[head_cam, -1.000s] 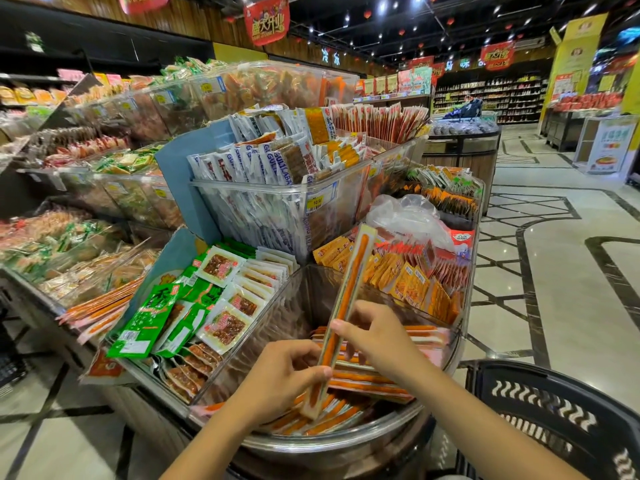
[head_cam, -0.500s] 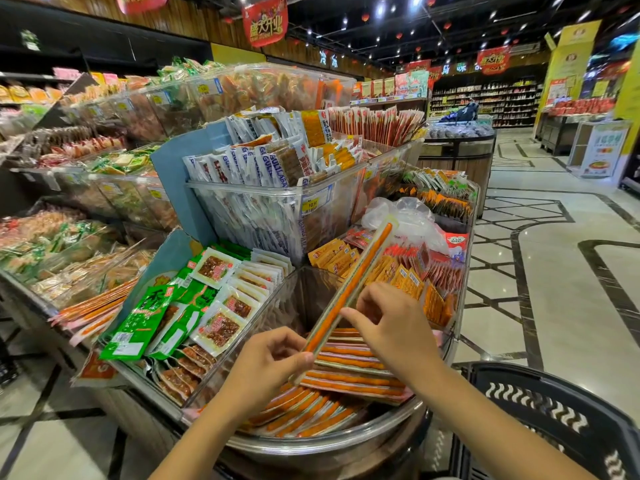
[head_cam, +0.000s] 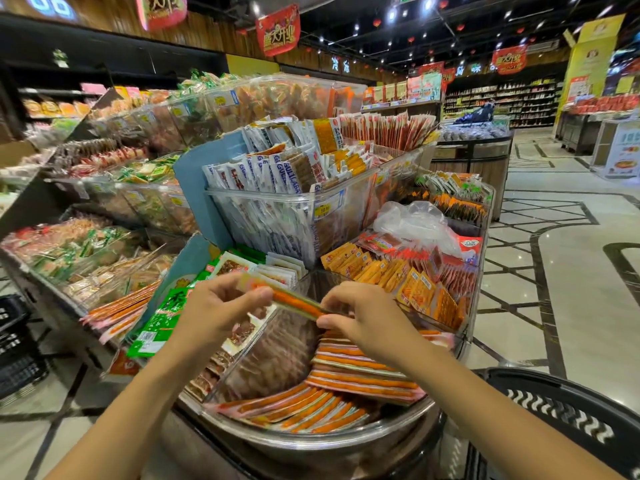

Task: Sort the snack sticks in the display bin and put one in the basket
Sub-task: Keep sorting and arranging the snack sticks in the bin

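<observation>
I hold one long orange snack stick (head_cam: pixel 298 303) in a clear wrapper level above the display bin (head_cam: pixel 311 441). My left hand (head_cam: pixel 221 306) pinches its left end and my right hand (head_cam: pixel 363 320) pinches its right end. Below, several more orange snack sticks (head_cam: pixel 363 372) lie stacked flat in the clear-walled, metal-rimmed bin, with others fanned along its front. The black plastic basket (head_cam: pixel 561 420) stands at the lower right, beside my right forearm.
Green and white snack packs (head_cam: pixel 162 313) fill the compartment to the left. Orange and red packets (head_cam: pixel 415 278) fill the one to the right. A taller clear bin of white packs (head_cam: pixel 294 209) stands behind. Tiled floor lies to the right.
The stick has swung from upright to nearly level. My left hand rose from the bin to grip its left end, and my right hand holds the other end.
</observation>
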A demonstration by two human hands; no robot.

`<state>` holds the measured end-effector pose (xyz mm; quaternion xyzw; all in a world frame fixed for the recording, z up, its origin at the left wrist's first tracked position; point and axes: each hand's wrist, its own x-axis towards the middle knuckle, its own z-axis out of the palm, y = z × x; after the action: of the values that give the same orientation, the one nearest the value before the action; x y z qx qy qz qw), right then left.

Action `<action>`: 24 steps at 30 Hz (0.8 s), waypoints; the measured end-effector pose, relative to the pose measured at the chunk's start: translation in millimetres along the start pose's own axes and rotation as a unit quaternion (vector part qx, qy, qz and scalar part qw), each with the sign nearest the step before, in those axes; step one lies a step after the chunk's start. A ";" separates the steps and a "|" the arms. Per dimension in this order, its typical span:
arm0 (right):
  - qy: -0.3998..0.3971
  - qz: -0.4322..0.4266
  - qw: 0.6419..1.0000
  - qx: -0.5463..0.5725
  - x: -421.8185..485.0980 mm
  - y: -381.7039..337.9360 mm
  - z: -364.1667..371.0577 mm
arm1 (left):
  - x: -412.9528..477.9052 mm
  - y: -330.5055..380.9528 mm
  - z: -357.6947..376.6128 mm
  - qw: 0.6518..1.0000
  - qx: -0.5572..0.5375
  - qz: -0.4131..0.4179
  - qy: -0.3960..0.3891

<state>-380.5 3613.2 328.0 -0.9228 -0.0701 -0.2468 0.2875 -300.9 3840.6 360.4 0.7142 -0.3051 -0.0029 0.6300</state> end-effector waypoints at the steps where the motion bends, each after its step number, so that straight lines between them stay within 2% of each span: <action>1: 0.013 0.011 1.000 0.026 2.5 -1.8 0.0 | 3.1 3.9 -1.1 1.000 -0.017 0.004 0.008; 4: 0.068 0.087 0.988 0.112 6.8 -2.7 -0.7 | 7.8 8.5 5.1 1.000 -0.010 0.006 0.020; 6: 0.090 0.153 0.960 0.218 5.3 0.4 0.0 | 5.2 0.6 17.6 0.999 0.036 -0.005 0.006; 9: 0.102 0.213 0.910 0.342 -3.3 4.9 3.4 | -5.7 -26.4 41.2 0.987 0.140 -0.037 -0.064; 11: 0.114 0.230 0.887 0.385 -8.2 8.5 6.7 | -13.8 -42.3 57.6 0.976 0.166 -0.057 -0.128; 14: 0.122 0.253 0.873 0.399 -14.9 18.0 10.6 | -17.5 -59.9 77.1 0.964 0.226 -0.034 -0.135; 17: 0.120 0.262 0.882 0.373 -20.9 26.6 5.3 | -15.7 -67.8 84.9 0.942 0.312 0.009 -0.121; 21: 0.187 0.260 0.870 0.375 -24.6 39.3 -16.2 | -14.7 -74.1 84.0 0.907 0.394 0.029 -0.147; 24: 0.187 0.248 0.887 0.341 -28.2 49.8 -26.3 | -11.8 -78.3 82.4 0.892 0.427 0.034 -0.146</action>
<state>-402.4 3557.7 308.0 -0.6918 0.1365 -0.2967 0.6440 -308.7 3773.4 268.3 0.8950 -0.3898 0.0447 0.2123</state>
